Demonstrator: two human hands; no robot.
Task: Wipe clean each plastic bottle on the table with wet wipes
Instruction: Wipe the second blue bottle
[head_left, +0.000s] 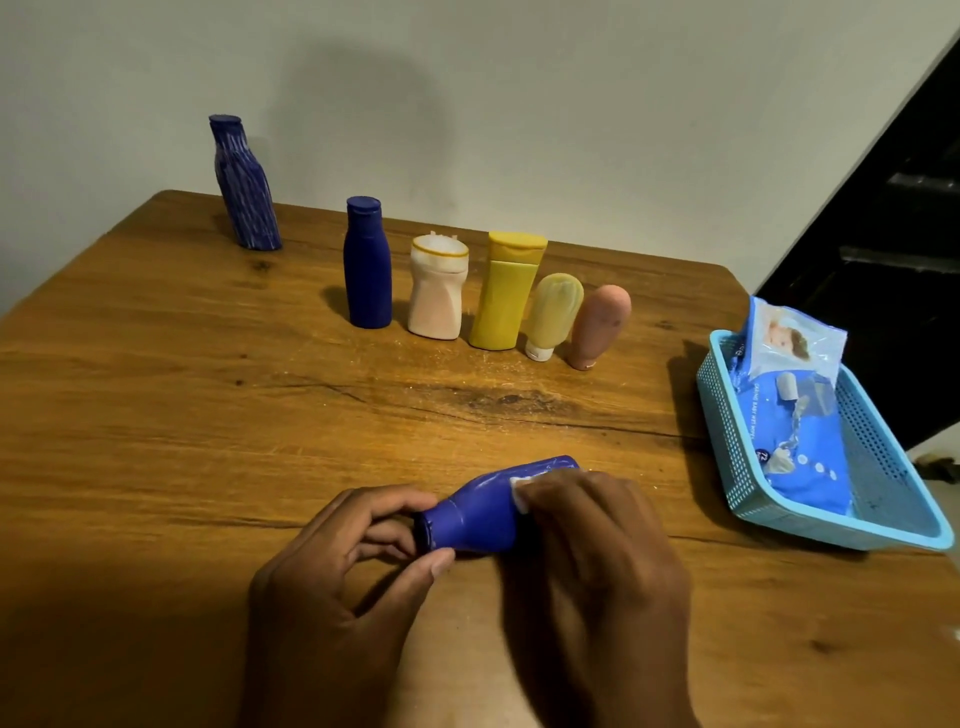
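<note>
Near the bench's (156, 395) front edge, my left hand (343, 582) pinches the cap end of a blue bottle (478, 514) lying on its side w/ thumb & fingers, while my right hand (597, 561) clamps a wet wipe (519, 491) against its body. Six more bottles stand behind.

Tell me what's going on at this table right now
A person is wiping a blue bottle lying on its side near the front of the wooden table. The left hand grips its cap end while the right hand presses a white wet wipe against its body. Six more bottles stand toward the back. A wet wipes pack sits in a light blue basket on the right.
</note>
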